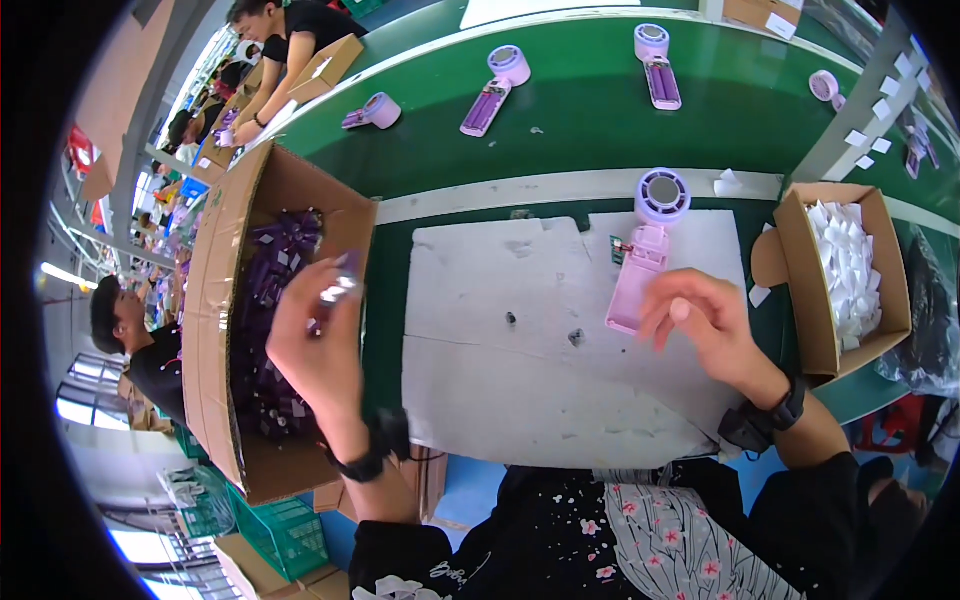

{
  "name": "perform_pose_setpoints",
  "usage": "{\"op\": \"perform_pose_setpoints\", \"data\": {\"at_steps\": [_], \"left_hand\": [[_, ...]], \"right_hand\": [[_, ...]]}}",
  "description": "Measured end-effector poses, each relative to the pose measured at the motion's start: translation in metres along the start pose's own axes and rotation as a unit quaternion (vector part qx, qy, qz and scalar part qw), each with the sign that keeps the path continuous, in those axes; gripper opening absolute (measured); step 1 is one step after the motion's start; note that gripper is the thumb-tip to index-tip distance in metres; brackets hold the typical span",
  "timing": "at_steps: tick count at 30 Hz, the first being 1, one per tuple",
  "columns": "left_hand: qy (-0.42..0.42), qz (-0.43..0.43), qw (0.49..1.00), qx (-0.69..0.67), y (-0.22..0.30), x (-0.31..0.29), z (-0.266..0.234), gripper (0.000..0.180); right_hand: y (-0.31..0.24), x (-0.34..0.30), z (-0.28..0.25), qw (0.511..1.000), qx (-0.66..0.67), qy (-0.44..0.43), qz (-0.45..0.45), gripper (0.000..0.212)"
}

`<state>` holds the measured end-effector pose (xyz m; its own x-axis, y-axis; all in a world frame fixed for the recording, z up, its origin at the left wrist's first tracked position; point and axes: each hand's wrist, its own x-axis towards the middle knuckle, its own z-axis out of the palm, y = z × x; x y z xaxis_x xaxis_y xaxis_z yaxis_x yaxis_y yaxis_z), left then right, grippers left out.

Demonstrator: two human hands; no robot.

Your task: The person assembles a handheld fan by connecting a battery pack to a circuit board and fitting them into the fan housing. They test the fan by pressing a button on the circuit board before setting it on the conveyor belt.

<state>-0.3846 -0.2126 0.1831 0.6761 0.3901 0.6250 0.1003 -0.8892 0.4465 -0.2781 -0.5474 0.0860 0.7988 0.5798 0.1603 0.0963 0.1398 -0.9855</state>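
Over the opening of a cardboard box on the left, my left hand is closed on a small shiny purple part with a silvery glint. The box holds a heap of similar purple parts with white tabs. A pink handheld fan lies on the foam mat with its handle opened up and a small green circuit board at its side. My right hand hovers at the lower end of that handle, fingers loosely bent and apart, with nothing visible in them.
A smaller cardboard box of white pieces stands at the right. Beyond a pale rail, several opened fans lie on the green belt. A clear plastic bag sits far right. Co-workers are at the left.
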Motion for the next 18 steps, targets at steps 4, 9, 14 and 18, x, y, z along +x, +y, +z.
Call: {"op": "perform_pose_setpoints", "data": {"at_steps": [4,9,14,18], "left_hand": [[-0.269,0.165,0.929,-0.196,0.089,-0.028,0.024,0.039],[-0.373,0.118,0.881,-0.265,0.092,-0.016,0.09,0.05],[-0.434,0.09,0.839,-0.316,0.072,-0.015,0.171,0.041],[-0.472,0.0,0.831,-0.293,0.069,-0.025,0.169,0.033]], "right_hand": [[-0.014,0.004,0.023,0.947,0.306,0.032,0.095,0.031],[0.006,0.007,-0.008,0.973,0.181,0.098,0.108,0.025],[0.019,0.01,-0.011,0.985,0.028,0.124,0.119,0.018],[0.018,0.013,-0.002,0.98,-0.166,0.108,0.015,0.022]]}}
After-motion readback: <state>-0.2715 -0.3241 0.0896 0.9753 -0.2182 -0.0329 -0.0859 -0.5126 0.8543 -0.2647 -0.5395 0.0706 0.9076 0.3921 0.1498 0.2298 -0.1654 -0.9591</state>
